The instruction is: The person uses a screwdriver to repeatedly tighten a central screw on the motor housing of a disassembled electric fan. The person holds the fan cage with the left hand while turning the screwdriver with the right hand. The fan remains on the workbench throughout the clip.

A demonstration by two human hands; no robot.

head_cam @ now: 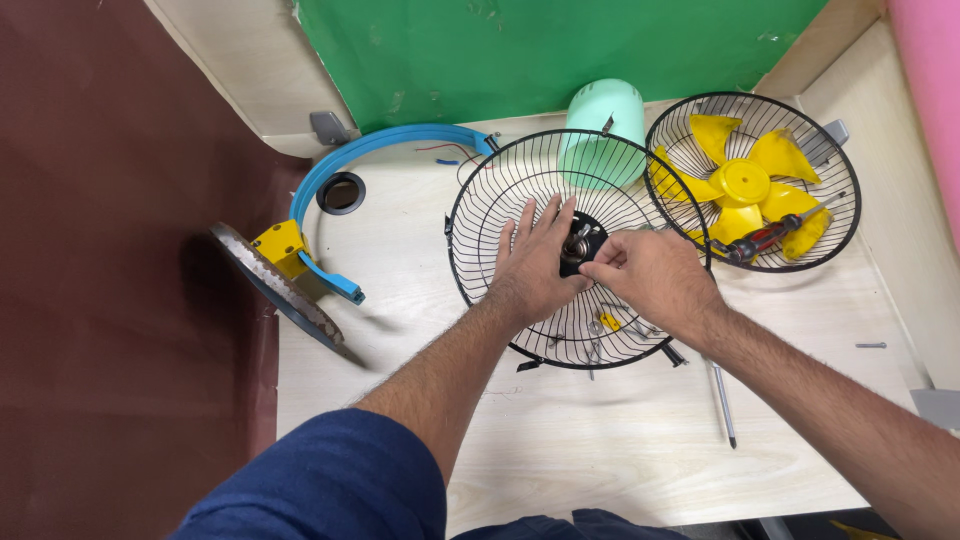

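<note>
I log a black wire fan guard (560, 300) at the desk (420, 300) centre, pale wood grain; yellow fan blade (742, 185) in a second black guard (845, 215) by the right edge, mint-green motor housing (605, 110) at the back edge, blue curved bracket (390, 145) toward the left edge.

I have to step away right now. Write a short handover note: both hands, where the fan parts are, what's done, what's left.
Left hand: flat on the rear wire guard, fingers beside the motor hub.
Right hand: fingertips pinching at the hub; what they grip is too small to tell.
Parts: yellow blade lies in the second guard at right, red-handled screwdriver across it. Mint motor cover behind. Blue stand arm and base at left. Loose screw at right edge.
Done: blade, cover, stand are apart from the guard.
Left: the hub is still in the guard.
</note>
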